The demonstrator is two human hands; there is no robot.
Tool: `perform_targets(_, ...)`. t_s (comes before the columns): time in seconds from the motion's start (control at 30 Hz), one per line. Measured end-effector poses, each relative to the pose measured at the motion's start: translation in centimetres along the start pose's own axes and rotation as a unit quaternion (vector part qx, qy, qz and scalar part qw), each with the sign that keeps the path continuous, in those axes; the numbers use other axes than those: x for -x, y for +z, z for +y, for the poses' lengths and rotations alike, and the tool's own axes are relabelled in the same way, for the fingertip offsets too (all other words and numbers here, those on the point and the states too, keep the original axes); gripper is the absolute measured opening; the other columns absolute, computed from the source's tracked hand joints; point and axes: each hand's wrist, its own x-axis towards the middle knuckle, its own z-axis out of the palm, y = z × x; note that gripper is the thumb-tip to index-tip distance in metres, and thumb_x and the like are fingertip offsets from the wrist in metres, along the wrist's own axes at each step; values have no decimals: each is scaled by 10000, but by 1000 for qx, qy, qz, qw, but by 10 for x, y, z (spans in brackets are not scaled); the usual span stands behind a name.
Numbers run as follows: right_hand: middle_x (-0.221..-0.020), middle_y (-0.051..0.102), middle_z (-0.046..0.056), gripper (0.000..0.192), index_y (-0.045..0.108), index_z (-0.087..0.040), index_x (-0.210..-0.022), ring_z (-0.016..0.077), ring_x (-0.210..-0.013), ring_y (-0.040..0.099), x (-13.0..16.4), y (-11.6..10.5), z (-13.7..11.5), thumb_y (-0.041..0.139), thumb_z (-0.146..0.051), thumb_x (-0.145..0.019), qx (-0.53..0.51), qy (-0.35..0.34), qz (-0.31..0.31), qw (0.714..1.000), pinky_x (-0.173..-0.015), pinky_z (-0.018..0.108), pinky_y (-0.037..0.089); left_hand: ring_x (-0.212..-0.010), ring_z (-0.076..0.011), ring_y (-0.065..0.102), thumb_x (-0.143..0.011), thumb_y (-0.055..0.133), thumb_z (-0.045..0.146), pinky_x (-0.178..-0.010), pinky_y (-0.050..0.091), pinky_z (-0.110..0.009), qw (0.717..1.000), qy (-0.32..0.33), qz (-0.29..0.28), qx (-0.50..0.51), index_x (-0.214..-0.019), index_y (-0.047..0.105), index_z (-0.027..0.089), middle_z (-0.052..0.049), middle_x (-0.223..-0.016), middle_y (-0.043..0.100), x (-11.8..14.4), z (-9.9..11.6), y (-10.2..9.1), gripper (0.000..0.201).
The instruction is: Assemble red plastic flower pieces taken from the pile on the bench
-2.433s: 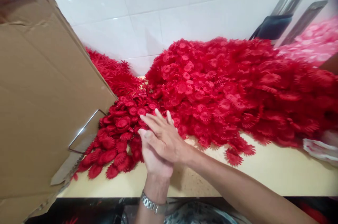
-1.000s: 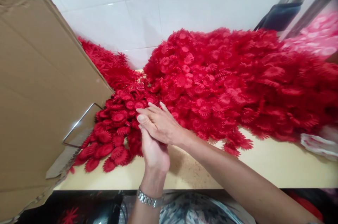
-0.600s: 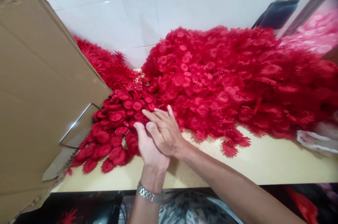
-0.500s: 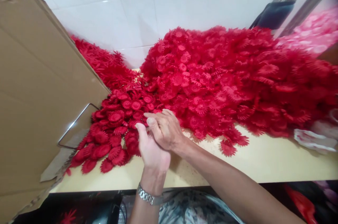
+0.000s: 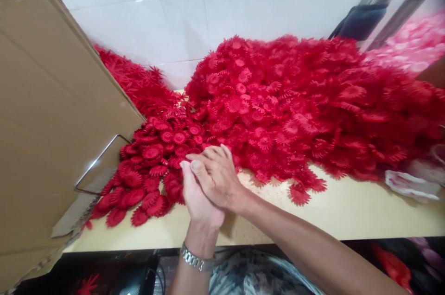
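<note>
My left hand (image 5: 200,202), with a metal-band watch (image 5: 192,258) at the wrist, is turned palm up in front of the pile. Across its palm lies my right hand (image 5: 219,176), fingers close together and thumb beside the left thumb. The palms press together, and whatever may be between them is hidden. Most of the left fingers are covered. Just beyond and to the left of the hands are curled red flower pieces (image 5: 152,152) with fringed edges. A larger heap of flatter red fringed flower pieces (image 5: 264,105) rises behind and to the right.
A tall cardboard box (image 5: 62,114) stands at the left, with a bent metal wire (image 5: 99,160) at its side. Red star-shaped pieces (image 5: 135,81) lie behind it. Pink petals (image 5: 413,44) and metal strips (image 5: 399,19) are at the back right. The pale tabletop (image 5: 313,221) ends near my body.
My right hand has slid slightly over the left palm, and its fingers now lie flatter and more stretched across it. The piles look the same.
</note>
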Motion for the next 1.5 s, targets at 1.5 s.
perform_targets(1.5, -789, 647, 24, 155, 615, -183, -934, 122, -683, 604, 69, -78, 45, 502, -258, -858, -136, 36, -58, 988, -602, 212, 463, -327, -117, 530, -702, 662, 233, -294, 420, -188, 945, -98, 10, -312, -730, 599, 122, 5, -475, 610, 30, -14, -21, 131)
